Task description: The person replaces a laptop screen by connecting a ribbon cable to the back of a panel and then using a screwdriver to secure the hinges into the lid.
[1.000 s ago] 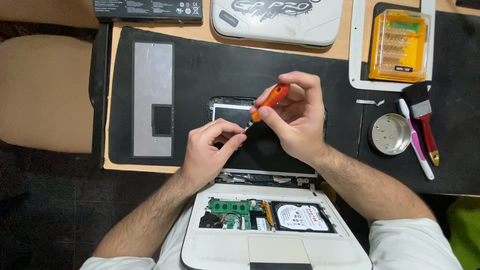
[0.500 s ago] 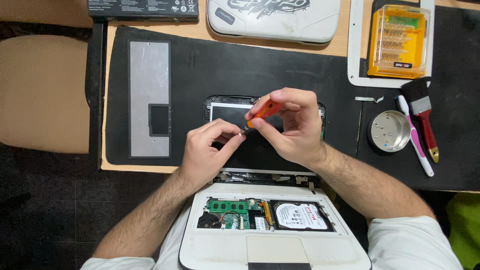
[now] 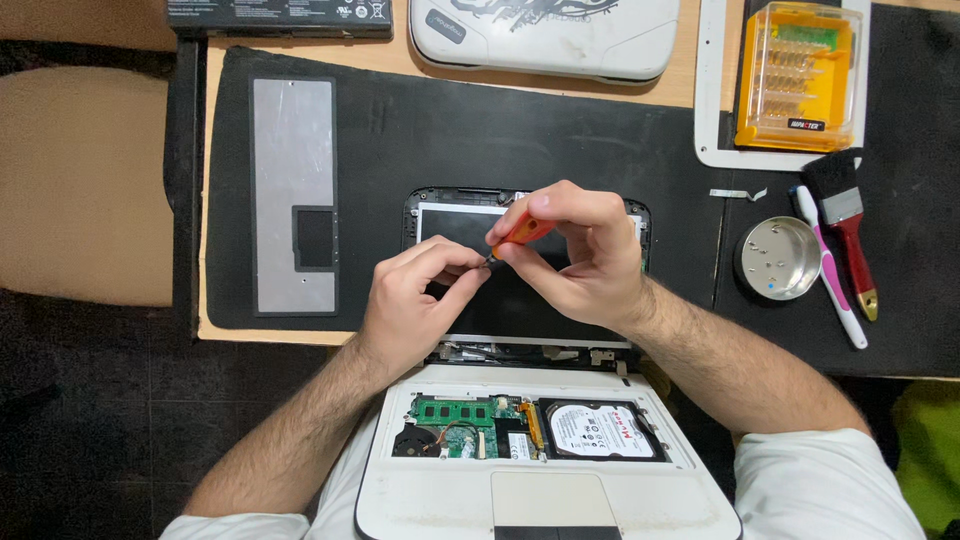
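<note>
right hand (image 3: 585, 255) closed around a small orange-handled screwdriver (image 3: 522, 231), fingers pinched tight on the handle, tip angled down-left. left hand (image 3: 418, 295) curled just beside it, thumb and forefinger pinched together at the screwdriver tip; impossible to tell whether anything small sits between them. both hands meeting over the dark screen panel of a small white laptop (image 3: 530, 470), screen laid flat on a black rubber mat (image 3: 420, 130), base hanging off the near edge of the wooden table (image 3: 270, 332) with a green circuit board and a silver hard drive exposed. open mat to the left of the hands up to a grey rectangular metal plate (image 3: 290, 195). to the right, well apart: round silver dish (image 3: 778, 257), black-bristled brush with red handle (image 3: 845, 215), pink-and-white toothbrush (image 3: 828, 275). along the far edge: black battery pack (image 3: 280, 15), closed white laptop (image 3: 545, 35), yellow transparent case of bits (image 3: 797, 75).
</note>
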